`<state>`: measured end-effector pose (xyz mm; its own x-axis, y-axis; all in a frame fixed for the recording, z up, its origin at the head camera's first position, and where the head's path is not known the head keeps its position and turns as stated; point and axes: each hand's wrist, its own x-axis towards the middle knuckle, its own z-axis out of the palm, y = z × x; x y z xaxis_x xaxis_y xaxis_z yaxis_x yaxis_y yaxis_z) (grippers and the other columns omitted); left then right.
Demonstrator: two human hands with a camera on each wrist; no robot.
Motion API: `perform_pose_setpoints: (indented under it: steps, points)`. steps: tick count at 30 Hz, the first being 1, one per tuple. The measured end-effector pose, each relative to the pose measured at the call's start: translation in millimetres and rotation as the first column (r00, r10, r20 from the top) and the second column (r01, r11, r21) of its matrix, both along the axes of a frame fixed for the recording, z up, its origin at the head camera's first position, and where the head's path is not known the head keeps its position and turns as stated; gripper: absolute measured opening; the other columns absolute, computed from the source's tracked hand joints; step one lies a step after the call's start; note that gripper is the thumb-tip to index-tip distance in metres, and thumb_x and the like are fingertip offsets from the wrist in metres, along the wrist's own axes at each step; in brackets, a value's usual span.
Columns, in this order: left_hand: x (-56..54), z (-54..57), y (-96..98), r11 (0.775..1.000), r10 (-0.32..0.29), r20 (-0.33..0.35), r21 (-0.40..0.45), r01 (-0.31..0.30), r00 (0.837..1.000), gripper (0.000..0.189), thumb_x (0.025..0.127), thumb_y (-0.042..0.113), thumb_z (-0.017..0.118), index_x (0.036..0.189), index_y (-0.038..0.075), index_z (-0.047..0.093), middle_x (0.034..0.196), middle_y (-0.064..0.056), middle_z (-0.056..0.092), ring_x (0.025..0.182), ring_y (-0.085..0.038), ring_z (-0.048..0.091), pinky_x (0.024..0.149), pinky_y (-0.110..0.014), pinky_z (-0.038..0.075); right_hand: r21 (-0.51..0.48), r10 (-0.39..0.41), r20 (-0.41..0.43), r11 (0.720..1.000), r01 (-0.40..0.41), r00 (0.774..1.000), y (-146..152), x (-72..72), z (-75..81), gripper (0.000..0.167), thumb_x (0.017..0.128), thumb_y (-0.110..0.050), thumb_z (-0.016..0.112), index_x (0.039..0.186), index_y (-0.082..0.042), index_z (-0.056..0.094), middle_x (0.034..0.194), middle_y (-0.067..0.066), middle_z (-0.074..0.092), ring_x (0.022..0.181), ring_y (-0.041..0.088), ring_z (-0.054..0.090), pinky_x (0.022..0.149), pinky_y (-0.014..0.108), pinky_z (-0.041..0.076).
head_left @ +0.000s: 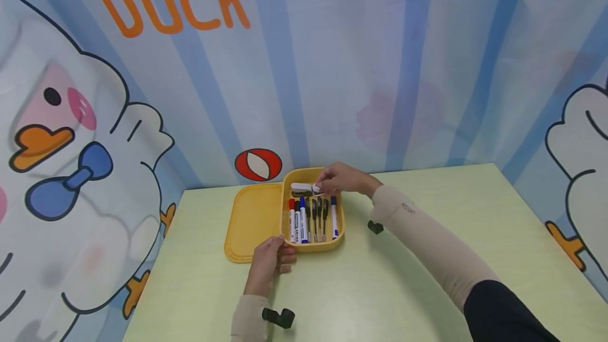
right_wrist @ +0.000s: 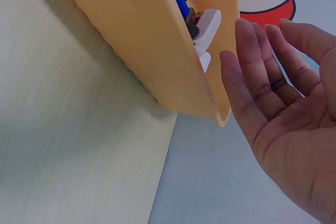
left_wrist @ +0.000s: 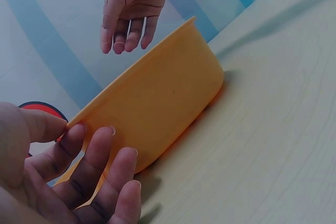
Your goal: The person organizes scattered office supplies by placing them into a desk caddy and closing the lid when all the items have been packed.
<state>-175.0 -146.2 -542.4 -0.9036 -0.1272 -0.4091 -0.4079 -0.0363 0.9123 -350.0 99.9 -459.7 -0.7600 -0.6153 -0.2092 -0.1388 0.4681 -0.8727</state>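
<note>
A yellow plastic box [head_left: 343,226] stands uncovered on the table. My left hand [head_left: 269,263] pinches the rim at its near left corner, thumb over the edge and index finger against the outer wall. My right hand [head_left: 343,178] hangs over the far right part of the box, fingers loosely bent and empty in the right wrist view. Just under its fingertips lies a small white piece [right_wrist: 202,57], beside a long white object [head_left: 301,187]. Nearer in the box lie a red-capped marker [head_left: 292,220], a blue-capped marker [head_left: 304,220], several black-handled screwdrivers [head_left: 320,215] and another marker [head_left: 334,218] at the right.
A yellow lid [head_left: 254,220] lies flat on the table to the left of the box, against it. The light wood-grain table [head_left: 404,289] ends at a printed curtain [head_left: 342,67] just behind the box. Black wrist mounts [head_left: 279,317] sit on both sleeves.
</note>
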Motion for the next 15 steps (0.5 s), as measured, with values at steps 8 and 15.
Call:
perform_pose_setpoints:
  steps: [8, 15]
  points:
    - [1.2, 0.3, 0.9, 1.0, -0.004, -0.002, 0.003, 0.004, 1.0, 0.033, 0.106, 0.034, 0.051, 0.106, 0.005, 0.067, 0.095, -0.007, 0.074, 0.08, -0.019, 0.07, 0.066, -0.031, 0.057, -0.005, -0.075, -0.005, 0.997, 0.074, 0.997, 5, 9.6, 2.2, 0.029, 0.104, -0.019, 0.055, 0.123, 0.0, 0.065, 0.119, 0.021, 0.069, 0.113, 0.042, 0.065, 0.095, 0.05, 0.054]
    - [0.1, 0.2, 0.3, 1.0, -0.005, 0.0, 0.003, 0.005, 1.0, 0.033, 0.106, 0.034, 0.051, 0.107, 0.005, 0.066, 0.095, -0.008, 0.074, 0.08, -0.019, 0.071, 0.065, -0.03, 0.056, -0.078, -0.193, -0.006, 0.978, 0.192, 0.981, 18, 23.0, 0.8, 0.027, 0.106, -0.021, 0.052, 0.123, -0.003, 0.065, 0.12, 0.022, 0.067, 0.111, 0.04, 0.066, 0.094, 0.048, 0.055]
